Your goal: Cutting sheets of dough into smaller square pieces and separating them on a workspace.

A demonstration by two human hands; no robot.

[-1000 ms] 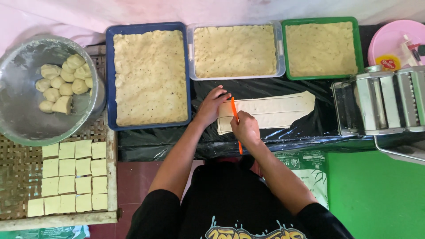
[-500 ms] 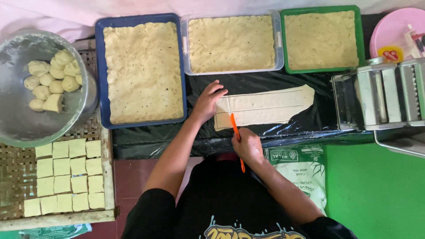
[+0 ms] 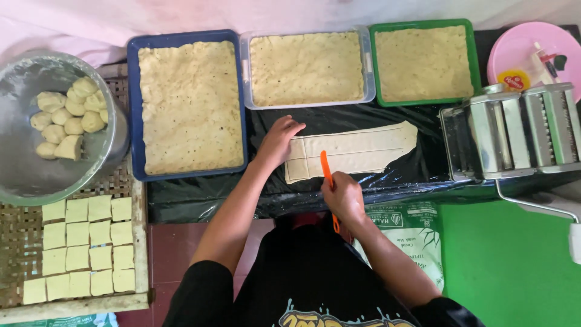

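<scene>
Both hands work at the centre of the black-covered tabletop point(image 3: 200, 200): the left hand point(image 3: 279, 140) presses flat, fingers spread, on the near-left end of a long dough strip point(image 3: 357, 151), while the right hand point(image 3: 342, 195) is closed around an orange cutter point(image 3: 327, 179) whose tip rests on the dough.

At 11 o'clock from the hands lies a blue tray point(image 3: 132, 109) of spread dough, at 12 a clear tray point(image 3: 365, 66), at 1 a green tray point(image 3: 475, 60). A metal bowl point(image 3: 24, 175) of dough balls sits at 9 o'clock, a woven tray point(image 3: 18, 242) of cut squares at 8, a pasta roller point(image 3: 514, 130) at 3.

The risk, as I judge it: the thin sheet could drag or tear if the cutter pulls sideways, and the plastic beneath might get sliced.
</scene>
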